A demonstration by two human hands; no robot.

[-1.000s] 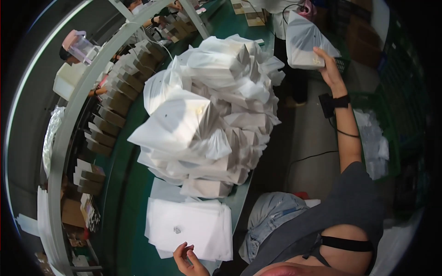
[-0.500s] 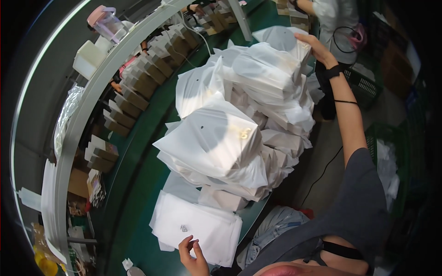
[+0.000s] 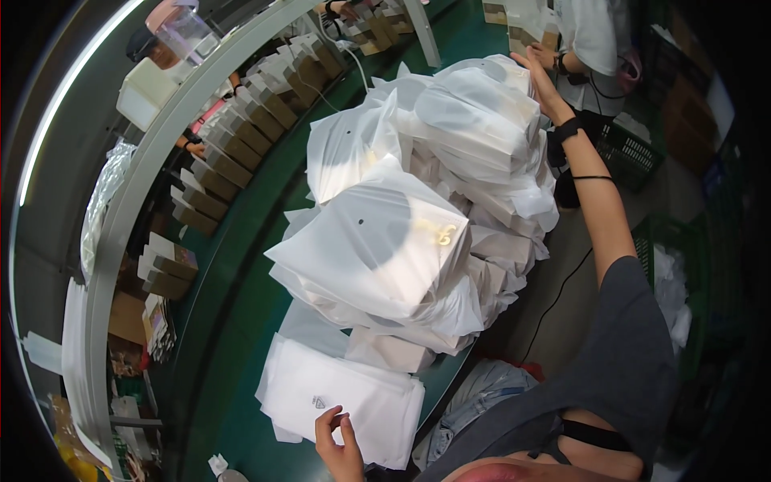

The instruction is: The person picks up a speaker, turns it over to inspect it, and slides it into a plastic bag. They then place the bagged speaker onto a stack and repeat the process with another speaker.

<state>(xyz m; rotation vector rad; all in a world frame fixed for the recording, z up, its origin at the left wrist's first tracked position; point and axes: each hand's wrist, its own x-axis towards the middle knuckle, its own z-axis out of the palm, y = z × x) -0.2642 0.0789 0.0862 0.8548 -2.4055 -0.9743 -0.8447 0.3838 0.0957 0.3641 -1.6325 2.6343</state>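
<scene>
Boxes wrapped in translucent white plastic bags are heaped on the green table; the nearest large bagged box [image 3: 369, 249] sits at the front of the heap. My right arm reaches along the right side, and my right hand [image 3: 544, 87] lies with straight fingers against the edge of the far bagged box [image 3: 478, 120]. Near the lower edge, my left hand [image 3: 340, 447] hovers at or rests on a stack of flat white plastic bags [image 3: 353, 394]; whether it touches them I cannot tell. Its thumb and index finger are apart, with nothing between them.
A row of open small cartons [image 3: 233, 149] lines the far side of the green table [image 3: 233, 321]. Above it runs a grey shelf [image 3: 152, 169] carrying a pink-lidded jug [image 3: 183, 32]. Another person's hand [image 3: 546, 56] is just beyond mine. Green crates [image 3: 630, 153] stand on the right.
My right hand has gone from curling over the far bagged box to lying straight along its side, and that box sits lower. A co-worker's hand has appeared beyond it. My left hand has barely moved.
</scene>
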